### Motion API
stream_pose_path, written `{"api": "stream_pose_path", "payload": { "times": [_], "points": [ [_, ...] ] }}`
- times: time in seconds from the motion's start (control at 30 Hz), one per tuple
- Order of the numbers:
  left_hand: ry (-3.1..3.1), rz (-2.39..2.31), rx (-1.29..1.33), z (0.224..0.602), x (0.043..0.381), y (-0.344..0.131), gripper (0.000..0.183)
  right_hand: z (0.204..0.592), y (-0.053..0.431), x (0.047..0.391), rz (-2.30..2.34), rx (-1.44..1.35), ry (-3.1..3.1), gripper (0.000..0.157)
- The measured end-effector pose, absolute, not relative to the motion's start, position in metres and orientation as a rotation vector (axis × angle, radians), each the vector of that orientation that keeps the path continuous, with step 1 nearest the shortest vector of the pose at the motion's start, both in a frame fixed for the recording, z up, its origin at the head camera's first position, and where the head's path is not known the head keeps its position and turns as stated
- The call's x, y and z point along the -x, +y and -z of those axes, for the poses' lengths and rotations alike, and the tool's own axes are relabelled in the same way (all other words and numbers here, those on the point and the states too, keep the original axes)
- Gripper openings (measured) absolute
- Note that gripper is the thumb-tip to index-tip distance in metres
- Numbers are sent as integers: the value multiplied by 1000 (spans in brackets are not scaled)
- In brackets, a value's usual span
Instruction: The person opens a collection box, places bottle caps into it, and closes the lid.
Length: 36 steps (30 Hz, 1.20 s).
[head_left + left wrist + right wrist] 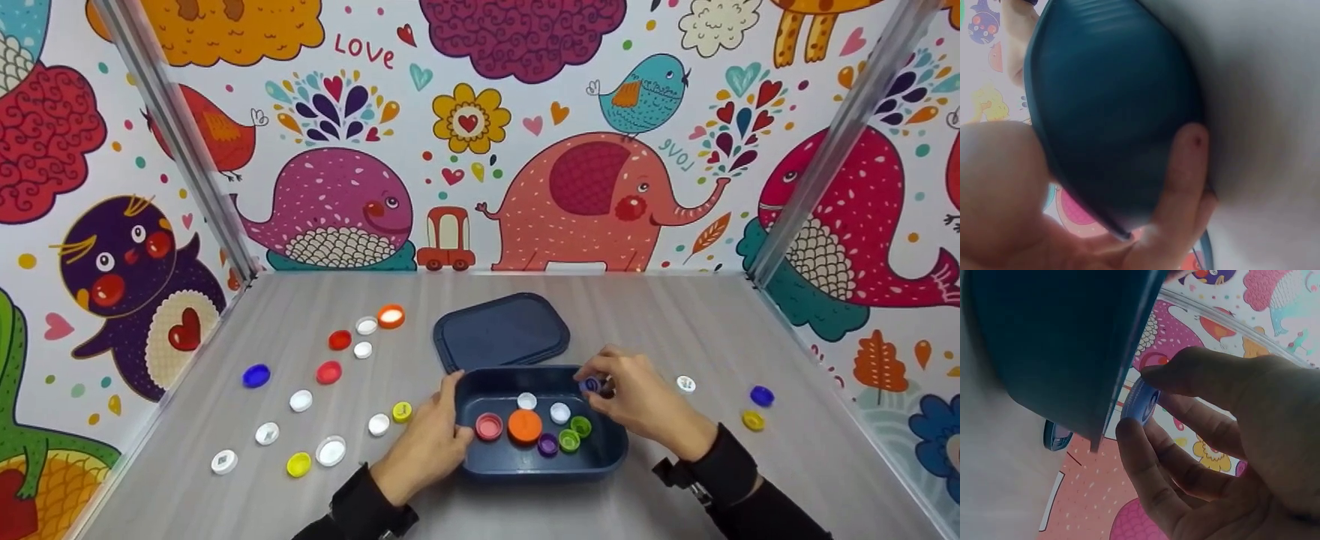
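A dark blue plastic box point(540, 469) stands on the table with several bottle caps inside, among them an orange cap point(524, 427), a pink cap point(489, 426) and a purple cap point(547, 444). My left hand point(427, 442) grips its left end, thumb at the rim and fingers along the outer wall, as the left wrist view shows. Over the box's far right corner, my right hand point(637, 394) pinches a blue bottle cap point(1141, 402) between thumb and fingertips. In the right wrist view that cap is tilted, just beside the box's rim.
Behind the box lies its dark blue lid point(502, 330). Several loose caps are spread on the left, including a blue cap point(256, 376) and a red cap point(340, 340). To the right lie a white cap point(685, 384), another blue cap point(762, 396) and a yellow cap point(753, 421). Patterned walls surround the table.
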<state>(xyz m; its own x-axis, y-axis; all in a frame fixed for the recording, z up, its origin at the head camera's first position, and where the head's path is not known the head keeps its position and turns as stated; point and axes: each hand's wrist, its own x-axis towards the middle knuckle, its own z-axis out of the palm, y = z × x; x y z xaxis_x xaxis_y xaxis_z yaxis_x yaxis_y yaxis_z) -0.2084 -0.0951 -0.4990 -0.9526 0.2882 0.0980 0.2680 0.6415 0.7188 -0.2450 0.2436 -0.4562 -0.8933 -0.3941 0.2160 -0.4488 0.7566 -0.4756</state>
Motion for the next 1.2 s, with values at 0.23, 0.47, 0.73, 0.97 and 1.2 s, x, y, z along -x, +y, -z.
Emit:
{"api": "stream_pose_path", "payload": {
  "times": [0.23, 0.47, 0.73, 0.97, 1.2],
  "points": [
    [2832, -1232, -479, 500, 207, -94, 84, 461, 245, 247, -779, -803, -2793, 28],
    [2842, -1232, -484, 500, 206, -92, 84, 463, 247, 246, -791, -778, -2781, 27],
    [2855, -1217, -473, 499, 206, -93, 83, 460, 249, 243, -832, -713, -2755, 24],
    [2842, -1231, -476, 499, 208, -95, 84, 454, 260, 246, -846, -602, -2757, 24],
    [2803, -1237, -462, 499, 209, -94, 85, 458, 288, 251, -821, -468, -2750, 24]
  ]
}}
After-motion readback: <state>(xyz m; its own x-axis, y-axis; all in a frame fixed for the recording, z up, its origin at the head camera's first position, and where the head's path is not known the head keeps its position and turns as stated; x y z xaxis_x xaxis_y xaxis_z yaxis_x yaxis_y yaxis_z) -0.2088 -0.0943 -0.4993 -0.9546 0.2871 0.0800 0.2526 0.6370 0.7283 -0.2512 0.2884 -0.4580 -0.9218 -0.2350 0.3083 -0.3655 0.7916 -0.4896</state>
